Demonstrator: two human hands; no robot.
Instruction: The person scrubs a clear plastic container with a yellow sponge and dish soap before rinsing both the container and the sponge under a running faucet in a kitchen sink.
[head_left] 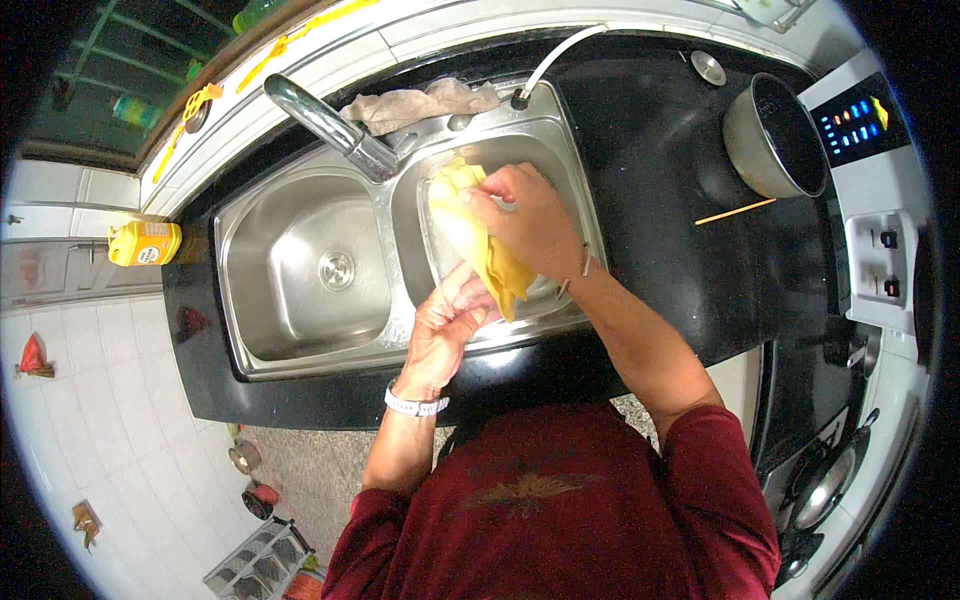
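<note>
Over the right-hand sink basin, my right hand grips a folded yellow cloth between thumb and fingers. The cloth hangs down toward my left hand, which wears a white wristband. My left fingers are curled close under the cloth's lower part. What they hold there is mostly hidden; a pale, see-through edge shows left of the cloth, but I cannot tell its kind. Between the basins, the chrome faucet reaches in from the back.
A bare left basin has a drain. Behind the sink lies a grey-brown rag beside a white hose. On the black counter are a steel pot, a yellow stick and a small metal lid. A yellow jug stands left.
</note>
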